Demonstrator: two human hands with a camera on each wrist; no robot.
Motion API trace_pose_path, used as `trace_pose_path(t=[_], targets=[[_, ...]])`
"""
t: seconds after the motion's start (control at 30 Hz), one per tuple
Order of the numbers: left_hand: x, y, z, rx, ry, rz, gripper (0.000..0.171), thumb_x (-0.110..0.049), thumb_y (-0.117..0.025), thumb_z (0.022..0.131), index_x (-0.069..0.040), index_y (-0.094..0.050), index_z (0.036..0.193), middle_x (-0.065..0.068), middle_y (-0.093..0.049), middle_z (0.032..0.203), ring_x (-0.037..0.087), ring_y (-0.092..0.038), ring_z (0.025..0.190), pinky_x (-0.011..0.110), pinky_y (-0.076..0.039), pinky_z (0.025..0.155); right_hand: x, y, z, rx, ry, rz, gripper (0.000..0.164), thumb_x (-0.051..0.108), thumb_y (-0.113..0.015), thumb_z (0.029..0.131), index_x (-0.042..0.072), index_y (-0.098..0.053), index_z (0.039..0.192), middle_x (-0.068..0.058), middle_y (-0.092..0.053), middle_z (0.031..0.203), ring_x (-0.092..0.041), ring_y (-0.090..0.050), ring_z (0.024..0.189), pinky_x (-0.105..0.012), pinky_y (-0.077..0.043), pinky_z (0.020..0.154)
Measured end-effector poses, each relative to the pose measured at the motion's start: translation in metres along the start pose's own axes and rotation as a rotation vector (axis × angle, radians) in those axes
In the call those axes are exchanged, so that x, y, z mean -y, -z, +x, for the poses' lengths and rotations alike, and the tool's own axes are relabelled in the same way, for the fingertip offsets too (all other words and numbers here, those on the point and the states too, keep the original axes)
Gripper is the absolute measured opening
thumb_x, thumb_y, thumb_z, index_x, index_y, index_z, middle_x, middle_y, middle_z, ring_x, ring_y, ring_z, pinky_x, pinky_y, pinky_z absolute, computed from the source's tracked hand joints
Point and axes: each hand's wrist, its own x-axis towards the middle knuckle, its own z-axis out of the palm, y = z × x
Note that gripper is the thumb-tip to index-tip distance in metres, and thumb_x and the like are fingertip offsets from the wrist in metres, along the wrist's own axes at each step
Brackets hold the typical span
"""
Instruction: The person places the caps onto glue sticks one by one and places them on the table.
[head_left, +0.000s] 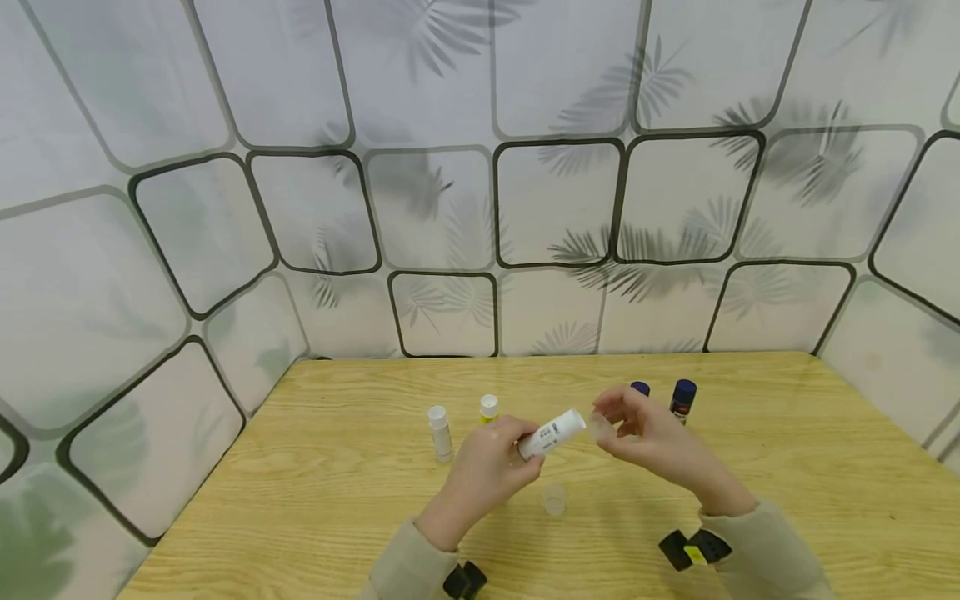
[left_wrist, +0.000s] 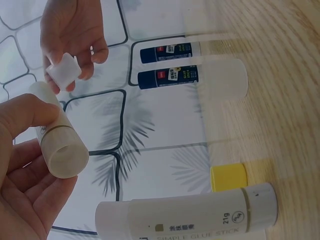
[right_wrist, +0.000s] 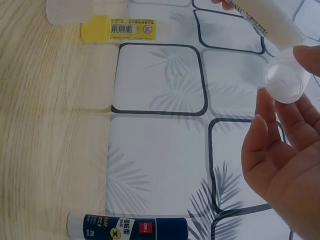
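Note:
My left hand (head_left: 491, 462) grips a white glue stick (head_left: 553, 433), tilted up toward the right. Its bare end points at my right hand (head_left: 660, 437), which pinches a small translucent cap (head_left: 599, 426) between thumb and fingers. In the right wrist view the cap (right_wrist: 286, 80) turns its hollow round opening to the camera, close beside the glue stick (right_wrist: 272, 25). A second translucent cap-like piece (head_left: 555, 500) stands on the table below the two hands. From the left wrist view, the held glue stick's (left_wrist: 65, 155) near end appears hollow.
Another white glue stick (head_left: 441, 433) stands upright left of my left hand. Behind that hand is a yellow glue stick (head_left: 489, 408), partly hidden. Two navy glue sticks (head_left: 682, 400) stand behind my right hand, on the wooden table (head_left: 360, 533). A patterned curtain (head_left: 555, 200) borders the table's back.

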Motion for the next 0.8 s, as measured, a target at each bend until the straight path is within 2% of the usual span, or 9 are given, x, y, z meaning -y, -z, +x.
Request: trace_pose_path(t=[0.2, 0.5, 0.8], targets=[[0.0000, -0.0008, 0.0000, 0.001, -0.010, 0.005, 0.021, -0.009, -0.068, 0.072, -0.005, -0.064, 0.092, 0.002, -0.061, 0.082, 0.005, -0.052, 0.065, 0.012, -0.040, 0.053, 0.0011, -0.0016, 0.0000, 0.003, 0.051, -0.033, 0.028, 0.011, -0.062, 0.083, 0.003, -0.049, 0.107, -0.007, -0.056, 0.101, -0.013, -0.054, 0.084, -0.028, -0.046, 0.067], [-0.0006, -0.0012, -0.0006, 0.019, -0.003, 0.016, 0.021, -0.010, -0.069, 0.071, -0.006, -0.065, 0.092, 0.001, -0.061, 0.082, 0.005, -0.052, 0.065, 0.012, -0.039, 0.053, 0.0025, -0.0017, -0.0004, -0.038, 0.089, -0.080, 0.027, 0.009, -0.063, 0.082, 0.001, -0.051, 0.105, -0.007, -0.057, 0.101, -0.012, -0.054, 0.083, -0.028, -0.046, 0.067], [-0.0016, -0.0006, 0.0012, 0.039, -0.007, 0.025, 0.021, -0.011, -0.069, 0.072, -0.006, -0.065, 0.093, 0.002, -0.062, 0.084, 0.004, -0.053, 0.067, 0.011, -0.040, 0.055, 0.0038, -0.0021, -0.0007, -0.068, 0.110, -0.035, 0.028, 0.005, -0.062, 0.081, -0.002, -0.050, 0.105, -0.011, -0.056, 0.100, -0.013, -0.056, 0.082, -0.028, -0.047, 0.069]])
